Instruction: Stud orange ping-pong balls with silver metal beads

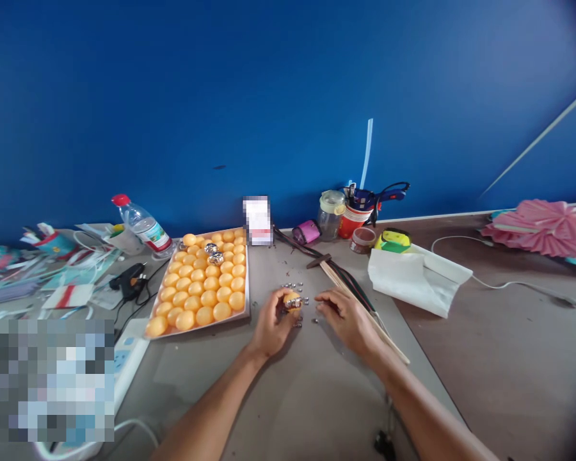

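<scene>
My left hand (276,323) is closed around an orange ball (294,299) that looks like a ping-pong ball, with a band of shiny silver beads on it. To its right is my right hand (343,315), its thumb and forefinger brought together near the ball; whatever sits between the tips is too small to make out. Loose silver beads (315,321) lie on the grey table around both hands. On the left, a shallow box (248,282) holds rows of plain orange balls (205,315). Two silver-covered balls (216,257) rest on top of them.
Wooden sticks (388,342) and dark cords lie right of my right hand. Behind stand a glass jar (329,221), a red cup (352,221) of tools and a tape measure (393,239). A white sheet (408,282), glue gun (127,282) and bottle (146,227) flank the work area.
</scene>
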A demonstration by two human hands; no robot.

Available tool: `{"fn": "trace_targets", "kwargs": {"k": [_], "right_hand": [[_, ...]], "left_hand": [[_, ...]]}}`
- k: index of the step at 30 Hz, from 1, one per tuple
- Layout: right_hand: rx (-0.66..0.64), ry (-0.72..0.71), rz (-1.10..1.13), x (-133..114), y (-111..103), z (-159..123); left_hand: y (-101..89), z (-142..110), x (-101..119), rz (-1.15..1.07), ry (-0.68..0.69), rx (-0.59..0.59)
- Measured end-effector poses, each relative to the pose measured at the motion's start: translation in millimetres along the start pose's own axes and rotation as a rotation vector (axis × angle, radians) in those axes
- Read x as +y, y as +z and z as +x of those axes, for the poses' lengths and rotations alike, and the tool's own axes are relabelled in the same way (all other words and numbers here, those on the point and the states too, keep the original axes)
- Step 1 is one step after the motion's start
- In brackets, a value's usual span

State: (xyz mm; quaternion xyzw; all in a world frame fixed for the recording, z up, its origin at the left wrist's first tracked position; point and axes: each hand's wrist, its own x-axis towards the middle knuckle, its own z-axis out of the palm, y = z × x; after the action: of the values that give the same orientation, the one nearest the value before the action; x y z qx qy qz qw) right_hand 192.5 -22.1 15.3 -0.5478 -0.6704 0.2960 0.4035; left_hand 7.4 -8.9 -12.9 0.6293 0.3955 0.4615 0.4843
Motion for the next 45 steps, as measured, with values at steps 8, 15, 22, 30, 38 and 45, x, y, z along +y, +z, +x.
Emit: {"fn": "trace_targets", "kwargs": {"k": [8, 15, 22, 30, 38, 45], "right_hand": [[-0.331, -0.065, -0.429, 2.8, 0.5, -4.7], [-0.268, -0.086, -0.336, 6.6, 6.9, -4.7], [-0.064, 0.211, 0.348, 7.9, 15.2, -3.0], [-0.106, 0.405, 0.864, -2.2, 19.1, -5.2], [-0.058, 0.399, 0.845, -1.8, 25.0, -5.9], [-0.087, 0.373, 0.786, -3.5, 25.4, -4.7]], "left_hand": [[-1.8, 0.5, 4.1, -0.135, -0.061, 0.027], [-0.3, 0.3, 5.7, -0.172, -0.112, 0.027], [1.8, 1.2, 5.9, -0.161, -0.092, 0.019], [0.7, -0.3, 0.5, -0.035, -0.023, -0.003], [0.7, -1.7, 2.2, 0.032, -0.013, -0.034], [-0.1, -3.1, 0.6, 0.083, -0.007, -0.091]]}}
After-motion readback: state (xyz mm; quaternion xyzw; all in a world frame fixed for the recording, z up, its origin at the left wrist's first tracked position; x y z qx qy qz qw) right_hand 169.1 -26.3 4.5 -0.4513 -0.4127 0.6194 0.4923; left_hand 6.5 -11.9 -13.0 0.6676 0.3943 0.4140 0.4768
